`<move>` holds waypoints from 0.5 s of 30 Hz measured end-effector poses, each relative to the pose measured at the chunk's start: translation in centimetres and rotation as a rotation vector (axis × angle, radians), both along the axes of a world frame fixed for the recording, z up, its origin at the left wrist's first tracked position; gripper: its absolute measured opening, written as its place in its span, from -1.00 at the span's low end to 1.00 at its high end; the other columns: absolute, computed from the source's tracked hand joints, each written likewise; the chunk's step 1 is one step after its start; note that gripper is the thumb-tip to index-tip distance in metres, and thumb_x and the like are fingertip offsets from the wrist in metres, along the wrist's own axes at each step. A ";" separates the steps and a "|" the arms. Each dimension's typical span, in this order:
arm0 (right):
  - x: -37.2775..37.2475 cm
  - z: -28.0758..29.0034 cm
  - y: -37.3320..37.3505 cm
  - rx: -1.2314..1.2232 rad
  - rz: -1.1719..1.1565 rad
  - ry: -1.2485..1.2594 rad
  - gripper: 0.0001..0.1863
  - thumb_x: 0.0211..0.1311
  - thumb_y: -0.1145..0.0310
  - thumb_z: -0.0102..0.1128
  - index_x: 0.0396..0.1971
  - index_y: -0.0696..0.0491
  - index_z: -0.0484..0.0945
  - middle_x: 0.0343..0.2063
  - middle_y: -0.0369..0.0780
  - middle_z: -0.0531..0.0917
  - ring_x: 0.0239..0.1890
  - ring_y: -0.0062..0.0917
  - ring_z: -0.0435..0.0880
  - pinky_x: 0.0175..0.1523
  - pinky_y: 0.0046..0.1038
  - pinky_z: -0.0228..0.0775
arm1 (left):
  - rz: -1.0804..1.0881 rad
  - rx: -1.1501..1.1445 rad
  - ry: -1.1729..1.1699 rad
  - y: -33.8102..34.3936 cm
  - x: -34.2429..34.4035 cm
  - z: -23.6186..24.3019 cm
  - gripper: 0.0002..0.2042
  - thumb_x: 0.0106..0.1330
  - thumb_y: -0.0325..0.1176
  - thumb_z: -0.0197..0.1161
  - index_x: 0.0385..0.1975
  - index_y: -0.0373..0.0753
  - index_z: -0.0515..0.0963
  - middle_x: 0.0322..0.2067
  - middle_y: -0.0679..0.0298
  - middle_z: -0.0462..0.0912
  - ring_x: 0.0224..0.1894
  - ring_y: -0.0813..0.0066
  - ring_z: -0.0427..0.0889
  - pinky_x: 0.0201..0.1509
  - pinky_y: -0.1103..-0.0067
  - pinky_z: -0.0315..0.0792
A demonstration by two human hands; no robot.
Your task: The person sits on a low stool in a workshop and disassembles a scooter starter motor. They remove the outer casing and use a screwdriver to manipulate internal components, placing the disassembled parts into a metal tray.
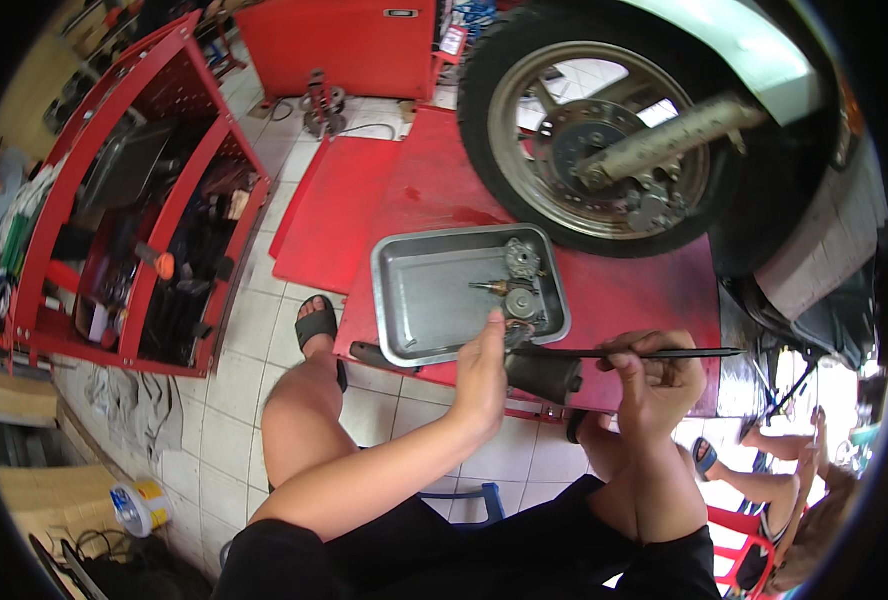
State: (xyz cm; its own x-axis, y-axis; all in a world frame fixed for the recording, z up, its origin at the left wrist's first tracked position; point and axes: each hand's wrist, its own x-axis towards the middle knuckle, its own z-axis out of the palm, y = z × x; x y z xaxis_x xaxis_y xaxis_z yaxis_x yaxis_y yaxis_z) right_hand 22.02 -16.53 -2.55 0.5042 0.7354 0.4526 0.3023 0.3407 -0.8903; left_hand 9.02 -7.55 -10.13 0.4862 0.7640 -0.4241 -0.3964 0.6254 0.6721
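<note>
My right hand (659, 378) pinches a long, thin dark rod (574, 353), which looks like a screwdriver and lies nearly level. Its left end reaches the fingers of my left hand (479, 380). Those fingers are closed at the near right corner of a metal tray (404, 355), against a small metal part (518, 332) that they partly hide. Inside the tray lie a grey cast metal part (522, 258), a brass-tipped piece (489, 287) and a round metal cap (523, 303). Under the rod shows a dark grey cylindrical piece (544, 378).
The tray rests on a red platform (424, 180). A motorcycle wheel (589, 140) stands on it behind the tray. To the left is a red tool rack (144, 240) with an orange-ended tool (162, 265). A white bucket (140, 507) sits lower left; another person (794, 490) sits at right.
</note>
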 end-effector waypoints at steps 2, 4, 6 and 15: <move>0.6 0.1 0.6 0.029 -0.006 -0.019 -0.80 0.26 0.70 0.20 -0.18 0.26 0.39 -0.37 0.00 0.66 -0.30 -0.33 0.73 -0.13 -0.34 0.66 | 0.008 -0.181 -0.029 1.0 -0.4 1.4 -0.52 0.57 0.01 -0.09 -0.09 -0.34 0.57 -0.17 0.20 0.67 -0.11 0.45 0.62 -0.04 0.47 0.50; 1.2 0.2 1.9 0.177 -0.031 -0.095 -0.84 0.37 0.61 0.12 -0.11 0.28 0.41 -0.34 -0.02 0.65 -0.27 -0.32 0.71 -0.10 -0.31 0.64 | 0.049 -0.359 -0.047 2.4 -1.0 1.6 -0.59 0.54 0.00 -0.06 -0.06 -0.26 0.51 -0.16 0.19 0.66 -0.11 0.37 0.66 -0.10 0.38 0.55; 2.5 0.3 3.3 0.277 -0.161 -0.170 -0.79 0.44 0.55 0.04 -0.01 0.29 0.40 -0.32 -0.05 0.65 -0.24 -0.32 0.70 -0.09 -0.30 0.61 | 0.137 -0.446 -0.101 4.7 -1.9 2.9 -0.60 0.53 0.00 -0.07 -0.01 -0.22 0.48 -0.09 0.19 0.63 -0.07 0.32 0.66 -0.04 0.31 0.58; -4.7 -8.6 10.4 -0.455 0.281 -0.893 -0.76 0.16 0.53 0.16 -0.15 0.08 0.62 -0.28 -0.09 0.66 -0.25 -0.10 0.68 -0.16 -0.14 0.56 | 0.479 -0.269 -0.672 16.2 -9.4 5.1 -0.64 0.56 -0.04 -0.16 0.03 -0.18 0.41 -0.03 0.15 0.60 0.01 0.18 0.65 0.12 0.21 0.64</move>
